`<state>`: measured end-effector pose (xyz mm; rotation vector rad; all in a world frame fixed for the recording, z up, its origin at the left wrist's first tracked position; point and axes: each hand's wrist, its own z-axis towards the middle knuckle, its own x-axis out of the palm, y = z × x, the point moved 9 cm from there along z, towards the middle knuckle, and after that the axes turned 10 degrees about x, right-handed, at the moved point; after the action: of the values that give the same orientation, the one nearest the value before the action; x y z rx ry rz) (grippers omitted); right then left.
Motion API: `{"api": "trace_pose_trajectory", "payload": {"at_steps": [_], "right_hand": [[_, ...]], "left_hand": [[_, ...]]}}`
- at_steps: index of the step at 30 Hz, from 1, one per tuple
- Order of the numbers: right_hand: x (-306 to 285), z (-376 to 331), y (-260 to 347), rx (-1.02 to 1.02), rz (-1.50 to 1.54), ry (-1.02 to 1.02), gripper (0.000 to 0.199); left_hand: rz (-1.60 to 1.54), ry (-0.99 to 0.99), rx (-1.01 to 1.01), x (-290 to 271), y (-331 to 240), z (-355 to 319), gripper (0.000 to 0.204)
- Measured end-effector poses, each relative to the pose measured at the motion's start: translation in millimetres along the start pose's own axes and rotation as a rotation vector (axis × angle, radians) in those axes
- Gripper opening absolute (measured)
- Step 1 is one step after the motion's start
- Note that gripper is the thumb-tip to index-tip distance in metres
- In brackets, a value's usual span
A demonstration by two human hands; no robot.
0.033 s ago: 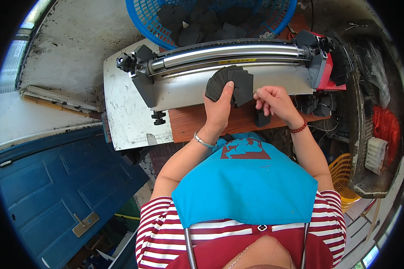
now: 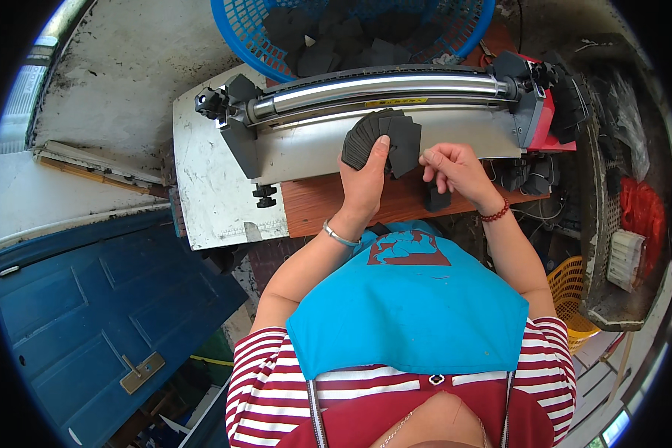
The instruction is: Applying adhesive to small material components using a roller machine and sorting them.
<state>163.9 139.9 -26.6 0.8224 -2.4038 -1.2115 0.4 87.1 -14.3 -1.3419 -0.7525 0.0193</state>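
My left hand (image 2: 366,183) holds up a fanned stack of thin black square pieces (image 2: 384,138), thumb pressed on its front, just before the machine's grey metal feed plate (image 2: 306,145). My right hand (image 2: 452,168) hovers close to the fan's right edge with fingers curled and thumb against the forefinger; nothing shows between them. A small black block (image 2: 434,198) lies under that hand on the brown wooden tabletop (image 2: 313,201). Behind the plate runs a long chrome roller (image 2: 381,86).
A blue plastic basket (image 2: 463,33) full of black pieces stands beyond the roller. The machine has a red end housing (image 2: 549,123) on the right. A blue door panel (image 2: 89,299) lies at the lower left, a yellow basket (image 2: 567,291) at the right.
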Motion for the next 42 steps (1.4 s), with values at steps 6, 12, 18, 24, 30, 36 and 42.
{"api": "trace_pose_trajectory", "payload": {"at_steps": [6,12,18,24,30,36,42], "right_hand": [[9,9,1,-0.079,-0.095,-0.053,0.025],[21,8,1,-0.018,0.042,0.111,0.028],[-50,35,16,0.041,-0.486,-0.207,0.034],[7,34,32,-0.065,-0.202,-0.03,0.037],[6,19,25,0.009,-0.165,0.089,0.034],[-53,42,30,0.008,-0.378,-0.213,0.035],[11,29,34,-0.067,-0.171,0.04,0.034]], "left_hand": [[-0.061,-0.029,0.004,-3,-7,-1,0.02],[-0.065,-0.051,0.031,-12,-10,1,0.023],[-0.077,-0.063,0.016,-23,-9,6,0.025],[-0.045,-0.072,0.012,-15,-5,5,0.021],[-0.092,-0.062,-0.02,-17,-11,4,0.02],[-0.078,0.001,-0.068,-10,-4,1,0.02],[-0.046,-0.032,-0.021,-14,5,5,0.019]]}}
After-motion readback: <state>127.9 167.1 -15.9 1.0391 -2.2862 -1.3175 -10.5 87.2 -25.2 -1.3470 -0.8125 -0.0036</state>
